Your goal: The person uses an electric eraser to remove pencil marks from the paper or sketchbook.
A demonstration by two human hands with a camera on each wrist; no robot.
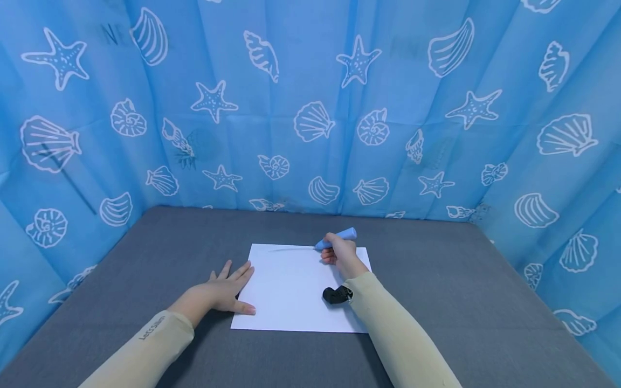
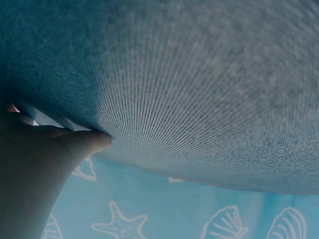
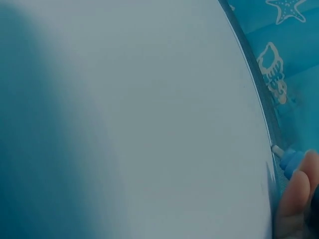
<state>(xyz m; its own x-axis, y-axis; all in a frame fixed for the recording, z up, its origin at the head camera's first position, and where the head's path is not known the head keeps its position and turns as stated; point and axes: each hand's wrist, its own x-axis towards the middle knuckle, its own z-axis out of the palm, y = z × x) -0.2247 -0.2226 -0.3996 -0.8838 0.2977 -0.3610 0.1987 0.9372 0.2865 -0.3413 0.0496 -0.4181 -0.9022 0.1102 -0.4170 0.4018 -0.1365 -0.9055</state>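
A white sheet of paper lies on the grey table in the head view. My right hand pinches a thick blue pen near the sheet's far edge. The pen's narrow pale tip meets the paper at the end of a thin, faint line that runs leftward. In the right wrist view, fingertips wrap the pen's blue front part. My left hand rests with spread, straight fingers on the left edge of the paper. The left wrist view shows its thumb against the grey cloth.
The grey cloth-covered table extends on both sides of the sheet. A blue curtain with white shells and starfish hangs behind and at both sides. A small black object sits at the right sleeve cuff, over the paper.
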